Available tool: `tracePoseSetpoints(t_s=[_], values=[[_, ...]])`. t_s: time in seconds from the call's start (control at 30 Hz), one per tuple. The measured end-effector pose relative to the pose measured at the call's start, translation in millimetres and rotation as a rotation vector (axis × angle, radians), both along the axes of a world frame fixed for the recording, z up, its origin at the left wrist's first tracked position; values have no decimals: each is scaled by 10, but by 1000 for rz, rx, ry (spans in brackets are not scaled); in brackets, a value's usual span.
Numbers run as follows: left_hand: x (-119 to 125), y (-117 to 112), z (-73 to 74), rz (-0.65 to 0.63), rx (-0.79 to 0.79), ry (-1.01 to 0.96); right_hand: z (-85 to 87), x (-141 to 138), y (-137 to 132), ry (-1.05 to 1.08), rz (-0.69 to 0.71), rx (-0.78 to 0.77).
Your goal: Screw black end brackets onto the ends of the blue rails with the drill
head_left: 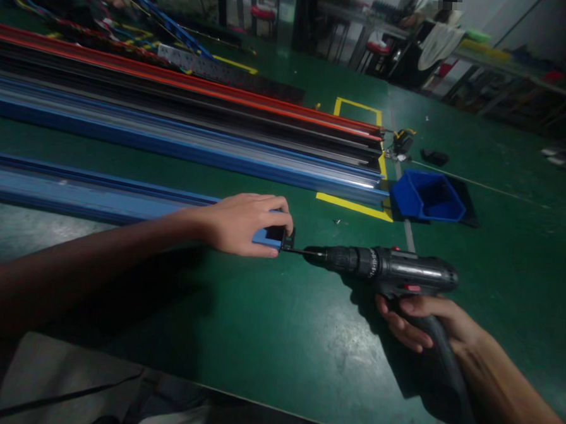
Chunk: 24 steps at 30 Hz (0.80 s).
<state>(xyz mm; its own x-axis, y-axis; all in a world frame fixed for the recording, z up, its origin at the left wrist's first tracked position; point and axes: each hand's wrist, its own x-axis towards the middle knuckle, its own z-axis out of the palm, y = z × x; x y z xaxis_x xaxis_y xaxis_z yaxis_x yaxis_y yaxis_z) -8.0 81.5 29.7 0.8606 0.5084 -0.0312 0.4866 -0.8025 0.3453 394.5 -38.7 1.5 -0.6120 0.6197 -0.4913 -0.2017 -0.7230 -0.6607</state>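
Observation:
My left hand (pixel 244 222) is wrapped over the near end of a long blue metal rail (pixel 89 192) that lies on the green floor, with a small black end piece (pixel 287 239) at its tip by my thumb. My right hand (pixel 424 320) grips the handle of a black cordless drill (pixel 394 271). The drill lies level, and its bit (pixel 300 251) touches the black end piece on the rail's end face.
Further back lie several long rails, blue (pixel 182 146), grey and red (pixel 176 80). A blue plastic bin (pixel 429 195) sits at the right beside yellow floor tape (pixel 354 206). Small tools (pixel 400 144) lie beyond it. Stools and benches stand at the far back.

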Motion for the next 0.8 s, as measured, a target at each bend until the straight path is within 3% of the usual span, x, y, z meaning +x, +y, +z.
tracePoseSetpoints(t_s=[0.8], values=[[-2,3,1,1,0,-4,15,-13,-26,-27,-45,7]])
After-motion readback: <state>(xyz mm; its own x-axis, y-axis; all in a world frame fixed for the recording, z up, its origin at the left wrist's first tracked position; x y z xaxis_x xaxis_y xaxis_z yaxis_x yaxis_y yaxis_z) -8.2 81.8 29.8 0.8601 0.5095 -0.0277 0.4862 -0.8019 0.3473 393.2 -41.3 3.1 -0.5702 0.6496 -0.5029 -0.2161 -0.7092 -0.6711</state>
